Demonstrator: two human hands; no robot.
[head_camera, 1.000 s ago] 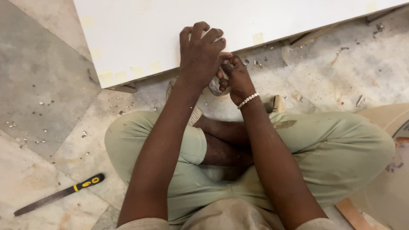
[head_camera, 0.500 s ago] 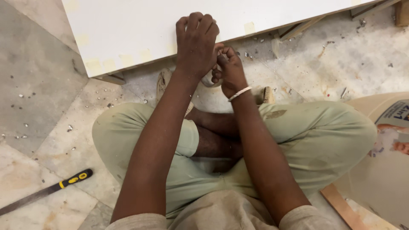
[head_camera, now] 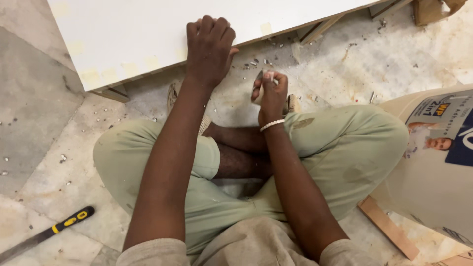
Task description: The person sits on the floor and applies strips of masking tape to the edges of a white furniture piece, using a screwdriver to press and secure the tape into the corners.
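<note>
Since the earlier frame our two hands have parted: they were together at the board's edge, and now our right hand sits back toward the knee while our left hand remains on the white board. We sit cross-legged on the stone floor, the board lying flat just ahead of our shins.

Left hand: fingers curled shut, knuckles uppermost, pressing on the near edge of the board; we cannot tell whether anything lies under the palm. Right hand: fingers closed around a small pale object, with a thin grey tip showing above the fist; its kind is too small to tell. A white bead bracelet circles that wrist.

Progress, as we judge it: the board's near edge carries several pale yellowish patches, and small chips and flecks are scattered on the floor below it, which suggests that work along this edge is already partly done. The right hand is off the edge now, so the stroke in hand looks paused, not finished; how much of the edge is left we cannot tell.

Surroundings: a yellow-and-black handled blade lies on the floor well apart to our left, untouched; a large printed sack stands just beside our right knee, with a wood strip at its foot.
</note>
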